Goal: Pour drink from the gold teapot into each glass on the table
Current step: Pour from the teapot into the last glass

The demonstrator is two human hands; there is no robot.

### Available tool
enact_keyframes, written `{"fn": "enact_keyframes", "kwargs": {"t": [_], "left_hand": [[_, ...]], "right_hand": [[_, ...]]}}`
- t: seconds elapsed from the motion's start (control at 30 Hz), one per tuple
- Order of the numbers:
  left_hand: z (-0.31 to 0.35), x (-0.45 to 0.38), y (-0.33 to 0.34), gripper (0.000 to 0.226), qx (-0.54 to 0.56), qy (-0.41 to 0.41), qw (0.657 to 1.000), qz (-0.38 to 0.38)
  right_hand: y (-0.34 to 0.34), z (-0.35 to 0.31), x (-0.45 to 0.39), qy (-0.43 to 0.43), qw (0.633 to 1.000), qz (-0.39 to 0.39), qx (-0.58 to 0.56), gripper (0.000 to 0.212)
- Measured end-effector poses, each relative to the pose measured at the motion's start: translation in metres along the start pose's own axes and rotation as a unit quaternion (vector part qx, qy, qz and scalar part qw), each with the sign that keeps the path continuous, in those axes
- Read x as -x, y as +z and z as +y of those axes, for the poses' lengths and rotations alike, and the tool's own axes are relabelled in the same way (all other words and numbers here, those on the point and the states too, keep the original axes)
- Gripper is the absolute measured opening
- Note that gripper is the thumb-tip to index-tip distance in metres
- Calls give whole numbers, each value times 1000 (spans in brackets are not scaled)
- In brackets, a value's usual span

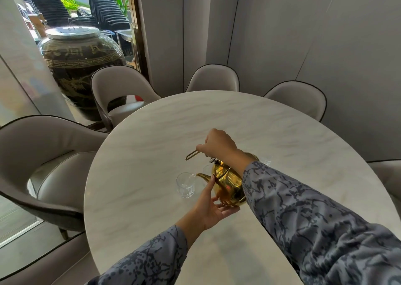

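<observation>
Right grip (218, 145) closed on gold teapot (227, 181) handle | left grip (213, 207) open, cupping base | spout leftward, over nearest glass (185, 185) near worktop (238, 115) middle

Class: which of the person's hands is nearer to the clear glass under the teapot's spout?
Left. The left hand supports the gold teapot from below, just right of the glass. The right hand holds the handle higher up, farther from it.

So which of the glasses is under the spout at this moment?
The clear glass left of the gold teapot: the spout tip sits over its rim. The other glass, at the teapot's far right, is partly hidden behind the right hand's wrist.
</observation>
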State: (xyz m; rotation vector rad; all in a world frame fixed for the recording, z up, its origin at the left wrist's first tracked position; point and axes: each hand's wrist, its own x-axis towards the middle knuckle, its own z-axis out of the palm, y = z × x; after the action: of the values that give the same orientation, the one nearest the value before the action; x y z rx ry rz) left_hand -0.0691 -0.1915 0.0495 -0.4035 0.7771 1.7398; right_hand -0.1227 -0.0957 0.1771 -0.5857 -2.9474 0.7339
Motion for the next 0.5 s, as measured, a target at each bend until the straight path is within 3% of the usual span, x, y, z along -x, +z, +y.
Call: {"fn": "enact_keyframes", "kwargs": {"t": [0.5], "left_hand": [[4, 1, 7, 86, -14, -4, 1000, -6]], "right_hand": [[-6, 1, -5, -6, 1000, 8, 7, 31]]}}
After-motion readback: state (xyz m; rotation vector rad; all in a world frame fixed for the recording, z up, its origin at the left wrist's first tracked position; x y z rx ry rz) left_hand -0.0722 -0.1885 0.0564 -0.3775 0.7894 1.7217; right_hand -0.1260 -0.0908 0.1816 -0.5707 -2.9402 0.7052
